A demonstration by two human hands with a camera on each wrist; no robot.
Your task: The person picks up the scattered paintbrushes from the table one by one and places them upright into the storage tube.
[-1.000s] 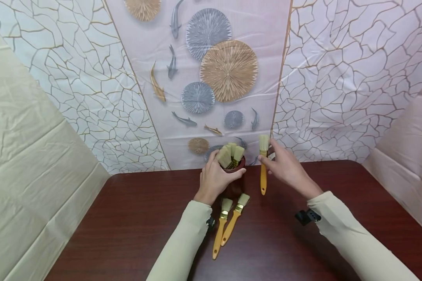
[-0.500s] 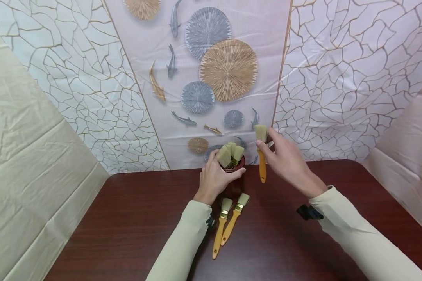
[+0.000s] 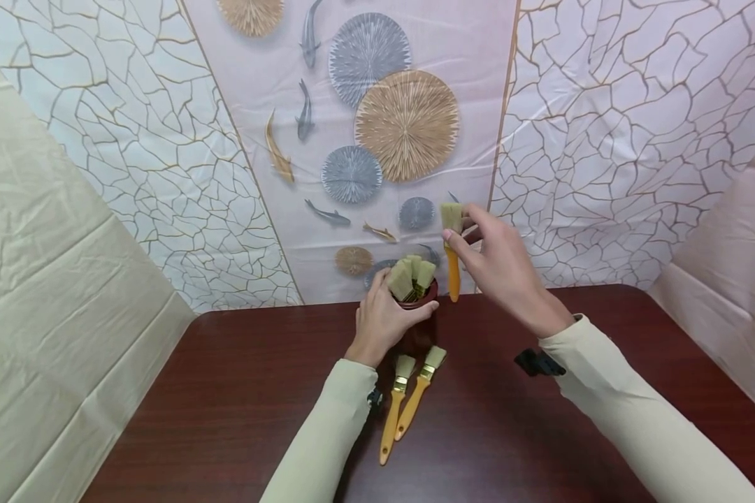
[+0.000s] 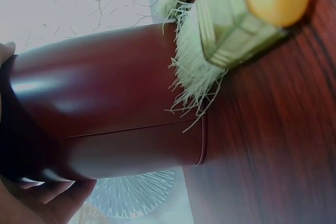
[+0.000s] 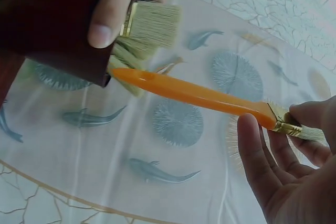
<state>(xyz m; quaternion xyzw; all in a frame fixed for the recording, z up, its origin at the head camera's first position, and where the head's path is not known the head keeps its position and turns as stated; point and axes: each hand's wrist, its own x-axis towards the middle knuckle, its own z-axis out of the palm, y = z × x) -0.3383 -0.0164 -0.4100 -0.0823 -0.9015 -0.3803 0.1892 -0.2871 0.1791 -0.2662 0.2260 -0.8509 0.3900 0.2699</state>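
A dark red-brown cylindrical pot (image 4: 110,87) stands upright on the table near its back edge, bristle ends of several paintbrushes (image 3: 407,276) sticking out of its top. My left hand (image 3: 379,323) grips it around the rim, thumb on the near right side. Raised to the right of the pot, my right hand (image 3: 508,271) pinches another paintbrush (image 5: 194,97) by its metal collar. That brush points bristles up, and its orange handle hangs down. In the right wrist view the handle's end overlaps the brushes at the pot's mouth.
Two more paintbrushes, one on the left (image 3: 393,412) and one on the right (image 3: 421,395), lie side by side on the table (image 3: 258,405) in front of the pot. A patterned sheet (image 3: 377,230) with fish and round motifs hangs right behind the table.
My right hand has lifted the paintbrush and carried it left, closer to the pot. My left hand stays on the pot, and the two brushes on the table have not moved.
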